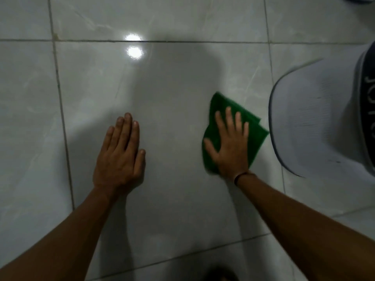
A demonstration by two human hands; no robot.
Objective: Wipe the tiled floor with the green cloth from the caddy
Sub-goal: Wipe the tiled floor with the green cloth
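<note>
Pale lettering on the dark band of the white object is cut off and unreadable.

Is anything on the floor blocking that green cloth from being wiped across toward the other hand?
Nothing visible: the tiled floor between the green cloth under the right hand and the flat left hand is bare.
</note>
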